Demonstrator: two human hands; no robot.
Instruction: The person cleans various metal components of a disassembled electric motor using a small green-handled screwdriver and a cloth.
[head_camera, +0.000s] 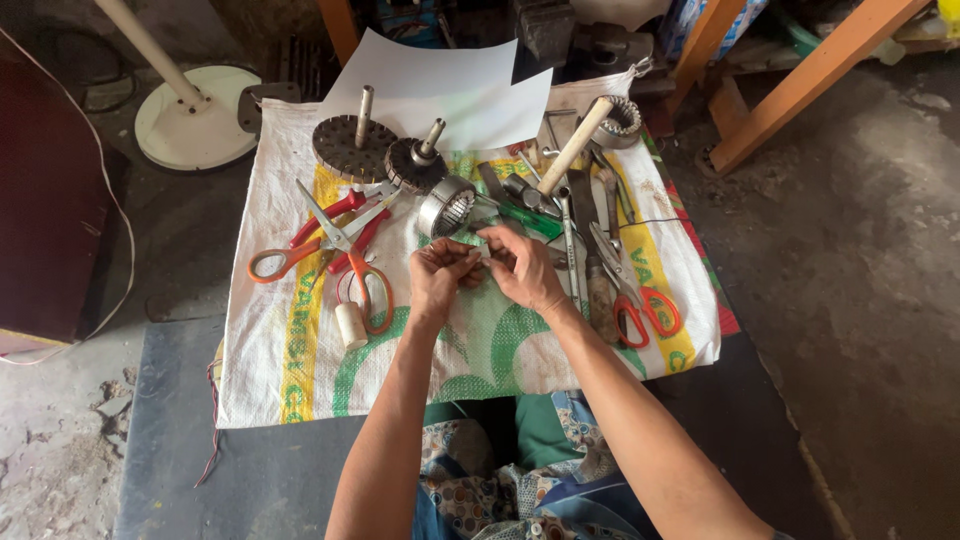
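- Dusty grey floor (880, 300) below, with a white woven sack (300, 380) spread flat as the work place.
- Left hand (440, 275): grip narrow, fingertips pinched on a small pale bit (487, 250).
- Right hand (525, 270): grip narrow too, pinching the same small pale bit from the other side.
- Small pale bit: held up between both hands, just above the middle of the sack. Too tiny to tell what kind of thing.
- Just behind the hands: a round metal ring part (447, 207), lying on its side.
- Beside that: a green screwdriver (530, 220) and a heap of grey tools.
- Further left: orange scissors (320, 245), red pliers (345, 215), a small white spool (350, 325).
- Further right: red scissors (640, 305) and a hammer (580, 140) with a pale wooden handle.
- At the far edge: two dark round wheels with metal rods sticking up (352, 145) (418, 160), and white paper sheets (440, 80).
- Off the sack, top left: a round white stand base (195, 120).
- Good way to work here, as a guess: keep both pinches soft but firm, hold the hands close together, move slowly, and stay low over the sack so a dropped bit lands where easy to find.
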